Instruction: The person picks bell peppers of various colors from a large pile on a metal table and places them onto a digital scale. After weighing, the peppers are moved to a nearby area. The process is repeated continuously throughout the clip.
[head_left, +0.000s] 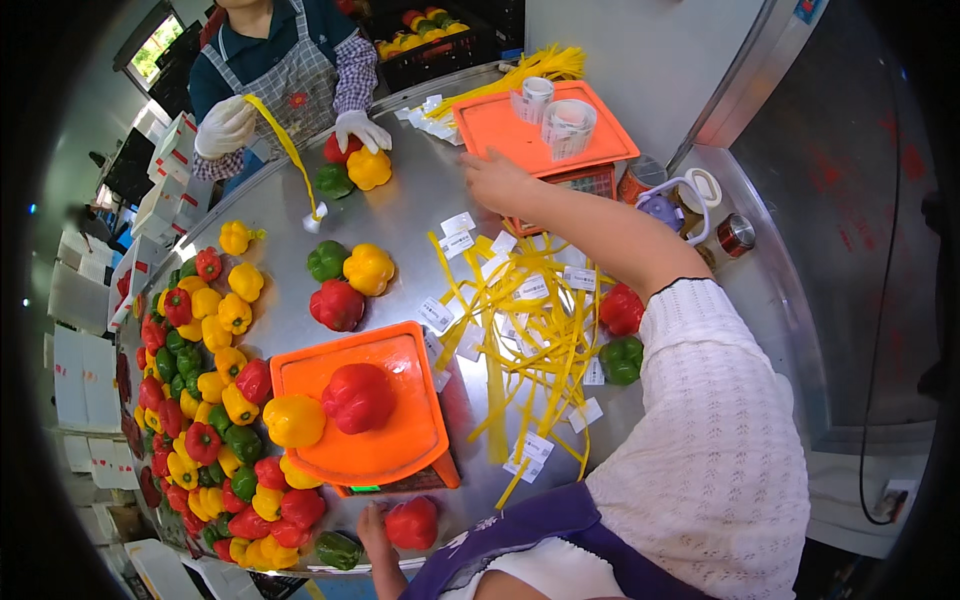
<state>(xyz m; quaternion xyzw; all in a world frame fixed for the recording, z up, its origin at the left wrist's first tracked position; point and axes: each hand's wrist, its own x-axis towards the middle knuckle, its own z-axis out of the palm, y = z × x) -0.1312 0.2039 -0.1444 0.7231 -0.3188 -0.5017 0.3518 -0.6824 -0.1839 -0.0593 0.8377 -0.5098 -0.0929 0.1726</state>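
My right hand (493, 182) reaches across the table to the left edge of the far orange scale tray (495, 124); no object shows in it. My left hand (375, 532) is low at the table's near edge, beside a red bell pepper (412, 523) and just in front of the near orange scale (409, 442). Its fingers are partly hidden, so its grip is unclear. On the near scale's tray sit a large red pepper (358, 399) and a yellow pepper (294, 421). A trio of a green (327, 261), a yellow (368, 269) and a red pepper (337, 305) stands beyond it.
Mixed peppers (217, 375) pile up at left. Yellow straps with white labels (536, 322) lie tangled in the middle. Label rolls (568, 124) stand on the far tray; jars (735, 234) are at right. Opposite, a co-worker's gloved hands (225, 126) hold a strap (289, 146) and touch peppers.
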